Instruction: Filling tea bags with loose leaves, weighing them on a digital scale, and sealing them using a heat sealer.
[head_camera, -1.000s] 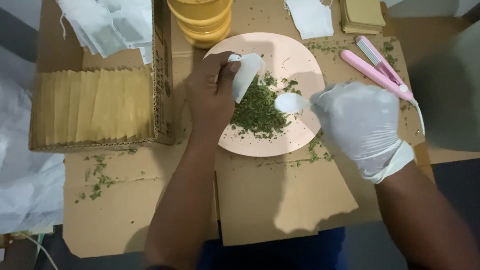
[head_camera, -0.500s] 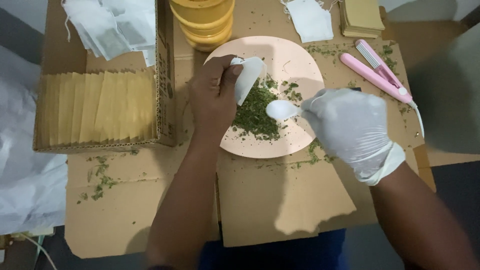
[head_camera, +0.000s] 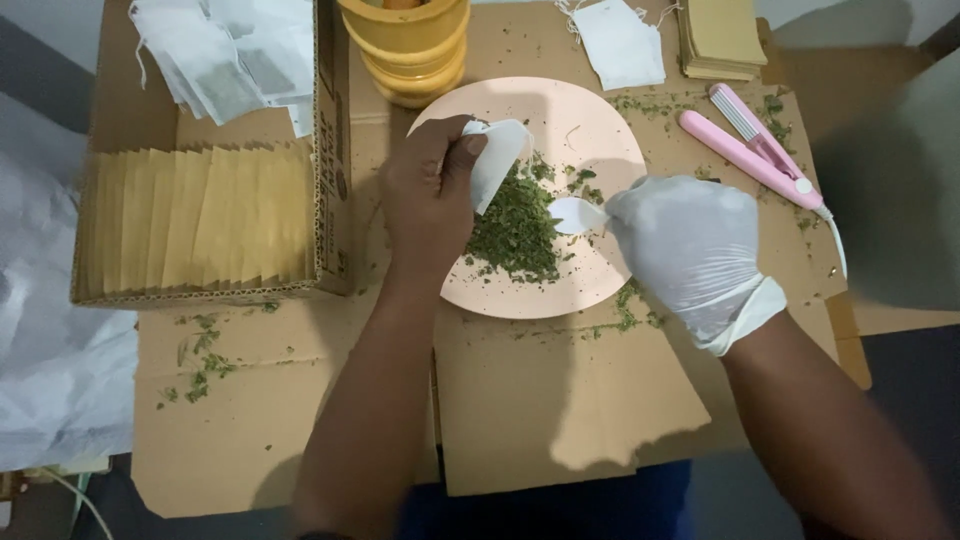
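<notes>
My left hand (head_camera: 428, 205) is bare and holds a small white filter bag (head_camera: 496, 158) over the pink plate (head_camera: 600, 130). My right hand (head_camera: 690, 245) wears a white glove and grips a white spoon (head_camera: 573, 215) whose bowl touches the pile of dried green leaves (head_camera: 515, 232) in the middle of the plate. The bag hangs just left of the spoon, above the leaf pile.
A cardboard box (head_camera: 325, 150) at left holds tan envelopes (head_camera: 200, 215) and filled white bags (head_camera: 225, 60). Yellow bowls (head_camera: 408, 45) stand behind the plate. A pink sealer tool (head_camera: 750, 150), a loose white bag (head_camera: 620, 40) and a tan stack (head_camera: 722, 35) lie at right. Leaf crumbs dot the cardboard sheet (head_camera: 560, 400).
My right hand has moved the spoon left and down into the leaf pile. My left hand keeps the bag in about the same place.
</notes>
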